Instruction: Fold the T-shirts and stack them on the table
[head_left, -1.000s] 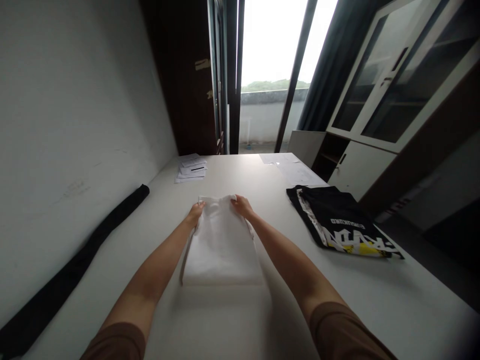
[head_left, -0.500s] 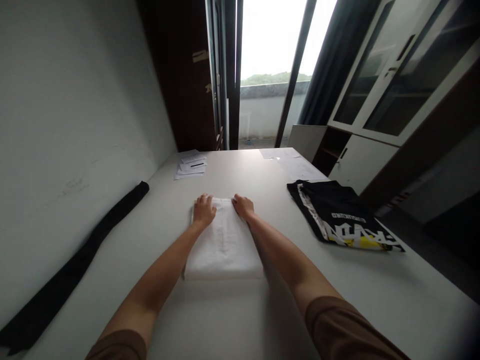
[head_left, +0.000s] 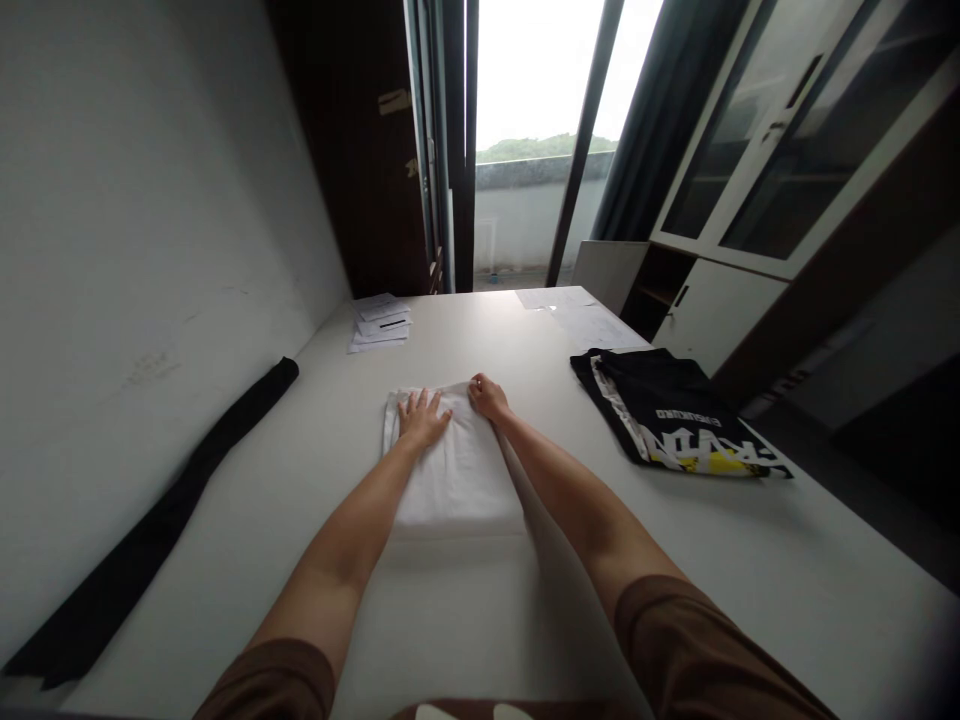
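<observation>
A folded white garment [head_left: 461, 480] lies flat on the white table in front of me. My left hand [head_left: 424, 418] rests on its upper left part, palm down with the fingers spread. At the far right corner, my right hand [head_left: 489, 396] has its fingers curled and pinches the cloth's edge. Slight wrinkles run through the fabric between the two hands. My left forearm covers part of the garment's left side.
On the right side of the table [head_left: 720, 560] lies a folded black garment [head_left: 660, 400] with white and yellow print. A long black fabric strip [head_left: 180, 500] runs along the left wall. Papers [head_left: 380, 322] with a dark pen-like item sit at the far left, more sheets [head_left: 592, 325] far right.
My left hand has shifted right from the garment's far left corner and now lies flat with fingers spread. My right hand stays at the far right corner; the upper edge there sits slightly higher.
</observation>
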